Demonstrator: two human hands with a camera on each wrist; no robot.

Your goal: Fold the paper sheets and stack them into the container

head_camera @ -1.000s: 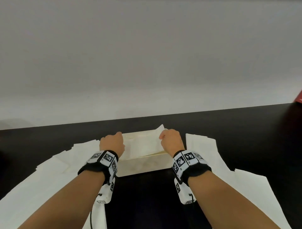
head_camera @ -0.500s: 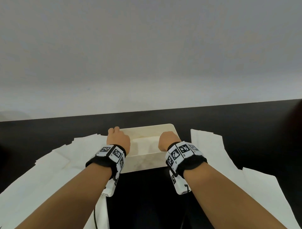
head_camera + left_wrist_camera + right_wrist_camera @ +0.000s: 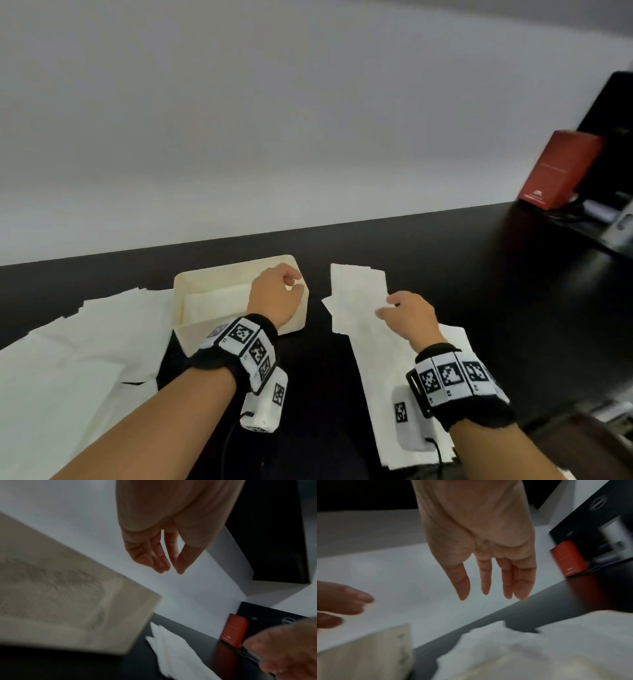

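Observation:
A cream container (image 3: 191, 284) stands on the black table, with a folded white sheet (image 3: 215, 301) lying inside it. My left hand (image 3: 294, 282) hovers over the container's right end, fingers loosely curled and holding nothing. In the left wrist view its fingers (image 3: 159, 562) hang relaxed and empty above the container (image 3: 68, 601). My right hand (image 3: 387, 306) is above the unfolded paper sheets (image 3: 359, 291) right of the container. In the right wrist view its fingers (image 3: 506, 582) are straight and empty over the sheets (image 3: 505, 649).
A wide spread of white paper sheets (image 3: 85, 342) covers the table left of the container. A red box (image 3: 558, 171) and dark equipment (image 3: 613, 137) stand at the far right. A pale wall rises behind the table's far edge.
Both hands have come up out of the container and left the folded sheet inside. The right hand has moved right over the right-hand sheets, and the view has swung right.

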